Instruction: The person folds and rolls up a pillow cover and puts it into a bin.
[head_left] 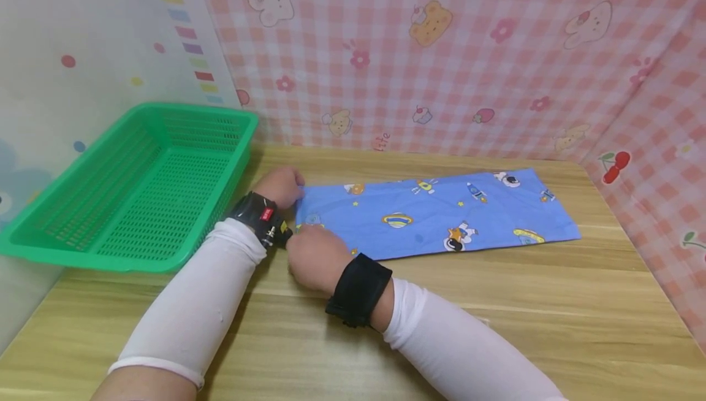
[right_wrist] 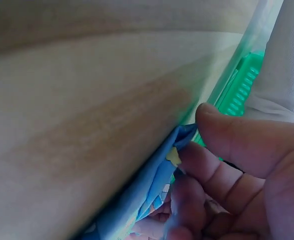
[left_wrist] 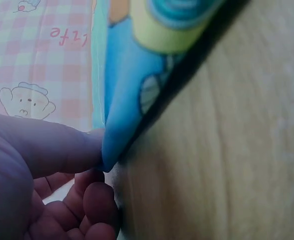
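A blue cloth (head_left: 419, 220) printed with astronauts, rockets and planets lies as a long flat strip on the wooden table. At its far left corner, my left hand (head_left: 279, 187) pinches the fabric; the left wrist view shows the thumb (left_wrist: 69, 152) against the cloth's tip (left_wrist: 114, 142), with curled fingers below. My right hand (head_left: 318, 257) holds the near left corner. In the right wrist view, the thumb (right_wrist: 232, 135) and bent index finger meet at the bunched cloth edge (right_wrist: 184, 132). The cloth's right end lies flat, away from both hands.
A green plastic basket (head_left: 250, 137) with perforated sides stands at the left, close beside my left forearm. Behind the table (head_left: 474, 303) rises a pink checked wall covering (head_left: 386, 94), which continues along the right side. A white printed sheet (head_left: 110, 15) covers the left wall.
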The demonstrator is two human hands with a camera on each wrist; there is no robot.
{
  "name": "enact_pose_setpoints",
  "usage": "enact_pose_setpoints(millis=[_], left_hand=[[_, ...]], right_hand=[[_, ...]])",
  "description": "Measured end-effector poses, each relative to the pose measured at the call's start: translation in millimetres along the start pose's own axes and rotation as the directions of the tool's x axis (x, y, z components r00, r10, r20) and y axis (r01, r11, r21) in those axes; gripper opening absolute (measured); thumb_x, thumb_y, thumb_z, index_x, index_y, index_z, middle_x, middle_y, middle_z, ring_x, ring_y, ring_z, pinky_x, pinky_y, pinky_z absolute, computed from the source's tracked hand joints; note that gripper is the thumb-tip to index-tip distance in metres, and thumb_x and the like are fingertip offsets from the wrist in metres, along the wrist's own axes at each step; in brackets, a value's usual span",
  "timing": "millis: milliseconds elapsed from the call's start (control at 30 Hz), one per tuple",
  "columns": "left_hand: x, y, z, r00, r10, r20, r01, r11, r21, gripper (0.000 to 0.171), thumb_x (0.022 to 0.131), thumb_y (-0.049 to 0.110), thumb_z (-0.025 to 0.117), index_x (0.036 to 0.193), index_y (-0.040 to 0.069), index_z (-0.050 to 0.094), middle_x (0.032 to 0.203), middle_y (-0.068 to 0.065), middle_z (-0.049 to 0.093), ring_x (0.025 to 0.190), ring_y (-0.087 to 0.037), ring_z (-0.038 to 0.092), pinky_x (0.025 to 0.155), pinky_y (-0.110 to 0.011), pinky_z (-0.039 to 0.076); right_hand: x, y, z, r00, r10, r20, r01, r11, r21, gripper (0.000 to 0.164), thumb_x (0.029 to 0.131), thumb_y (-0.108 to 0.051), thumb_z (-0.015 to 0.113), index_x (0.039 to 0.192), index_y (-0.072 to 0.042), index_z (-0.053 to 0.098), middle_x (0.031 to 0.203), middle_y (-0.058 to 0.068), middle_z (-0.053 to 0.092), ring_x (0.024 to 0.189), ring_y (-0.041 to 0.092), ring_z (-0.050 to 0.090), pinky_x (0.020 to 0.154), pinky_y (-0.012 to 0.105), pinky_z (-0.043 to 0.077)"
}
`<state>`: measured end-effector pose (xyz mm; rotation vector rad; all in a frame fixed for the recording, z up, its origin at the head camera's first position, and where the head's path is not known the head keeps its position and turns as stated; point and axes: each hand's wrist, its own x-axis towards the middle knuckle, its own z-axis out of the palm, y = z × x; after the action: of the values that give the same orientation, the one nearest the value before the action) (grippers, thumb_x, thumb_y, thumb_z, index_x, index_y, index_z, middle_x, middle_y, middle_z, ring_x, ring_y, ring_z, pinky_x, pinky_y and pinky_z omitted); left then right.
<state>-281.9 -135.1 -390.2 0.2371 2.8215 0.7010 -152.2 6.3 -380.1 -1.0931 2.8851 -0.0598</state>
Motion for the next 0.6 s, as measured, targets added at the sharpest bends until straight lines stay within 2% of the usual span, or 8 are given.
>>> enact_pose_setpoints(millis=[167,300,467,533,600], left_hand=[[2.3,-1.1,1.5,1.000,0.027,0.013,-0.026,0.999,-0.039,0.026,0.093,0.009,0.060,0.117,0.007,0.068,0.115,-0.017,0.071,0.101,-0.033,0.064,0.093,-0.048,0.052],[2.5,-2.4,1.5,0.999,0.037,0.030,-0.035,0.997,-0.065,0.025,0.092,0.008,0.058,0.114,0.010,0.070,0.116,-0.015,0.070,0.096,-0.031,0.063,0.087,-0.044,0.050],[1.5,-5.1,-0.1,0.997,0.072,0.021,-0.071,0.996,-0.058,0.021,0.099,0.015,0.058,0.111,0.007,0.073,0.119,-0.016,0.073,0.106,-0.033,0.065,0.097,-0.049,0.051],[0.9,-5.8,-1.1,0.996,0.085,0.015,-0.084,0.995,-0.052,0.021,0.101,0.019,0.059,0.110,0.006,0.073,0.115,-0.015,0.074,0.106,-0.032,0.065,0.099,-0.048,0.051],[0.2,-5.8,-2.3,0.996,0.085,0.017,-0.084,0.995,-0.056,0.022,0.102,0.022,0.060,0.107,0.005,0.073,0.108,-0.014,0.073,0.099,-0.030,0.066,0.093,-0.045,0.052]], right_hand=[[0.8,-0.5,-1.5,0.998,-0.018,0.053,0.016,0.999,0.037,0.012,0.099,-0.011,0.063,0.090,-0.010,0.071,0.080,0.001,0.069,0.070,0.012,0.062,0.064,0.030,0.056],[0.7,-1.0,-6.3,0.996,-0.011,0.093,0.003,0.996,0.085,0.011,0.100,-0.012,0.061,0.093,-0.010,0.070,0.080,0.001,0.069,0.069,0.012,0.061,0.065,0.029,0.056],[2.3,-0.9,-8.7,0.992,-0.005,0.130,-0.008,0.995,0.102,0.010,0.101,-0.014,0.060,0.099,-0.010,0.069,0.085,0.002,0.070,0.074,0.012,0.063,0.069,0.029,0.057],[3.6,-0.3,-8.0,0.990,-0.007,0.142,-0.009,0.994,0.109,0.011,0.102,-0.015,0.061,0.101,-0.009,0.069,0.086,0.003,0.071,0.075,0.012,0.063,0.071,0.029,0.057],[5.0,0.0,-7.5,0.988,-0.002,0.152,-0.016,0.993,0.118,0.009,0.102,-0.015,0.061,0.101,-0.009,0.068,0.086,0.002,0.070,0.074,0.013,0.061,0.070,0.029,0.057]])
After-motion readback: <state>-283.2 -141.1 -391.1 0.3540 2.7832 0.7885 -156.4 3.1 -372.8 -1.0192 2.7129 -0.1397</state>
